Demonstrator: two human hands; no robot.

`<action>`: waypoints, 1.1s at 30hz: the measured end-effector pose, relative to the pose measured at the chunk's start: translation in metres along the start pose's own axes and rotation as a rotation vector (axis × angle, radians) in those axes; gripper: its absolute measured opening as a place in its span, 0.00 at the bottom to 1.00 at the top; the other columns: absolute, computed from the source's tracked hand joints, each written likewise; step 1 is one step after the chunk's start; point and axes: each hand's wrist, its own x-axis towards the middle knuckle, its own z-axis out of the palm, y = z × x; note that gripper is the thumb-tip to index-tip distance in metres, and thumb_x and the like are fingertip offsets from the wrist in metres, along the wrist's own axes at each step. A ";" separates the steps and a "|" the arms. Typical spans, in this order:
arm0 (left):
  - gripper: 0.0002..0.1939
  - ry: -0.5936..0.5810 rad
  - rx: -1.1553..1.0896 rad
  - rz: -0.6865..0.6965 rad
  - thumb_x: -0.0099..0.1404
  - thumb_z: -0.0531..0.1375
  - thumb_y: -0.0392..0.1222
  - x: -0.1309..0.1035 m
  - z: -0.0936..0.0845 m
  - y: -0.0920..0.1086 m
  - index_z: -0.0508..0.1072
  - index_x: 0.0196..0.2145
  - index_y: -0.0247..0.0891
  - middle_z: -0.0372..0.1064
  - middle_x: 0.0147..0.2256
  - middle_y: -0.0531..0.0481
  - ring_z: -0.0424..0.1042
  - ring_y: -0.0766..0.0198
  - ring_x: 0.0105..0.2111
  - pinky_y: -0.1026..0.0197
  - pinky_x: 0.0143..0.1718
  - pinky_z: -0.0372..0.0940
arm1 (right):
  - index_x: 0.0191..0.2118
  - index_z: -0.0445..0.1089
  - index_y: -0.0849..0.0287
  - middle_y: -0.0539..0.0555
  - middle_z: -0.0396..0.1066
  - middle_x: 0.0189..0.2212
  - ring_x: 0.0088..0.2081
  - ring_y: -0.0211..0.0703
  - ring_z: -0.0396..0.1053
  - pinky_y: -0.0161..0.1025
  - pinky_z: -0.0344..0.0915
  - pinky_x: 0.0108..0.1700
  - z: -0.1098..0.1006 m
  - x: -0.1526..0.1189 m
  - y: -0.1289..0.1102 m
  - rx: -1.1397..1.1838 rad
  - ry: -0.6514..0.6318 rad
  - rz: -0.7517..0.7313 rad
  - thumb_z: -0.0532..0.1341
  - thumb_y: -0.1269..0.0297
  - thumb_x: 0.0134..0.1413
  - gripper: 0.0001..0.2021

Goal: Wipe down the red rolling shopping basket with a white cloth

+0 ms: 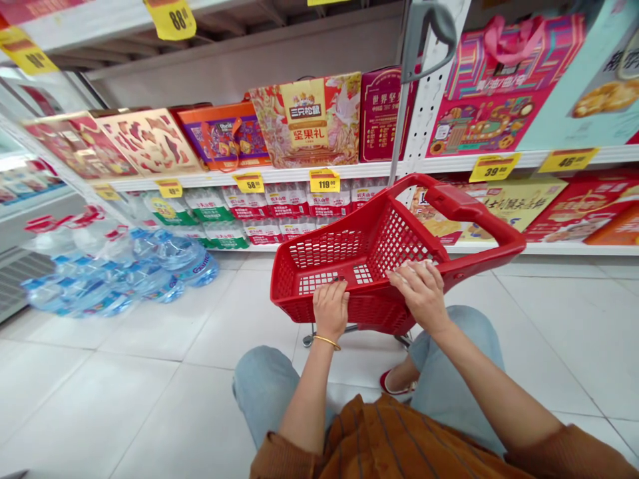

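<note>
Both hands rest on the near rim of the red shopping basket point(369, 256): the left hand point(330, 307) has its grip curled over the edge, while the right hand point(422, 289) lies flat and loose on top. It stands on the white tiled floor point(150, 372), on a wheeled frame, before shelves of gift boxes point(309, 120). Rigid, empty mesh plastic, it likely feels light and rolls easily. The rim or the raised handle point(474, 213) looks the best hold.
</note>
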 end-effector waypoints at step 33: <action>0.19 0.001 -0.017 -0.022 0.73 0.45 0.46 -0.006 -0.008 -0.014 0.73 0.47 0.42 0.76 0.44 0.47 0.69 0.57 0.49 0.50 0.54 0.54 | 0.53 0.69 0.52 0.53 0.72 0.52 0.59 0.47 0.59 0.54 0.46 0.66 -0.012 0.016 0.039 -0.052 -0.039 -0.099 0.58 0.69 0.62 0.15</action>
